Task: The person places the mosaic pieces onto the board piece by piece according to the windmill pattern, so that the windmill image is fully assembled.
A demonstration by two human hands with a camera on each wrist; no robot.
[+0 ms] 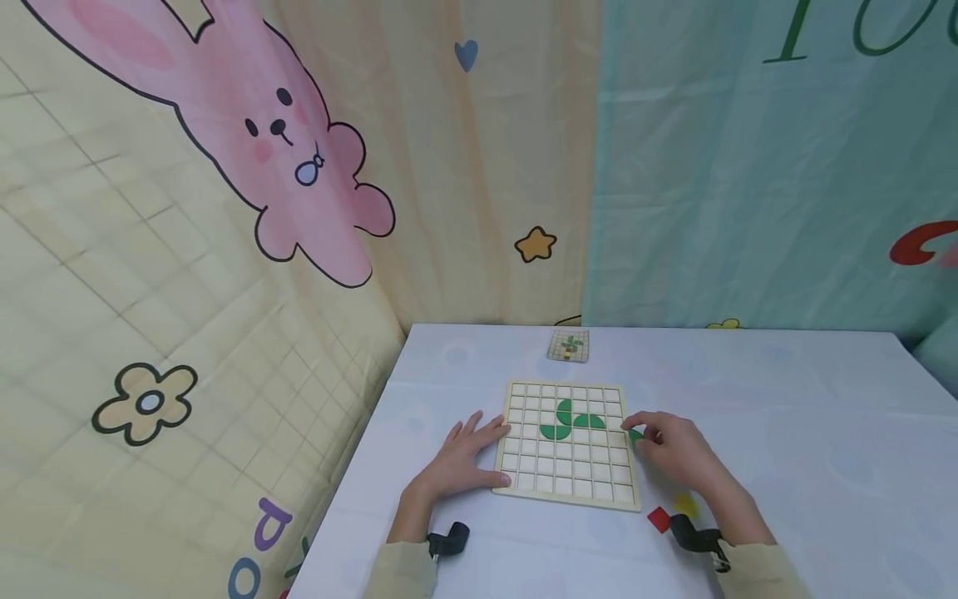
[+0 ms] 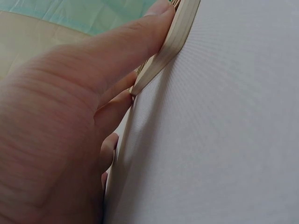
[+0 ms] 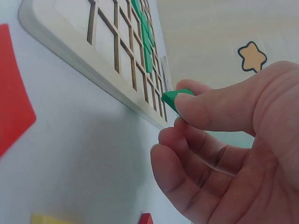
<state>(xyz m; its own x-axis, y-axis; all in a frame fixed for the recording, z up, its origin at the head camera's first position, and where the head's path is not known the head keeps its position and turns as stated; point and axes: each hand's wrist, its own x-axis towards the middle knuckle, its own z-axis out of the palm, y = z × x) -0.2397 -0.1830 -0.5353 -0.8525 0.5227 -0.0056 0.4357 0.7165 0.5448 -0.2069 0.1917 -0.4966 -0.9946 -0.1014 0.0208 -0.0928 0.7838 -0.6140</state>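
A wooden grid board point(image 1: 569, 445) lies flat on the table, with several green rounded pieces point(image 1: 557, 432) in its upper middle squares. My left hand point(image 1: 467, 462) is spread along the board's left side, thumb near the lower corner and fingertips higher up; the left wrist view shows the thumb point(image 2: 140, 35) lying against the board's edge. Just off the right side of the board, my right hand point(image 1: 674, 445) pinches a small green piece point(image 3: 173, 98) between thumb and index finger. Its other fingers are loosely curled.
A small pattern card point(image 1: 569, 345) lies behind the board. Near the right wrist are a red square piece point(image 1: 659, 519) and a yellow piece point(image 1: 685, 505). Another red piece point(image 3: 146, 219) shows at the bottom of the right wrist view. Printed curtains hang behind the white-covered table point(image 1: 808, 433).
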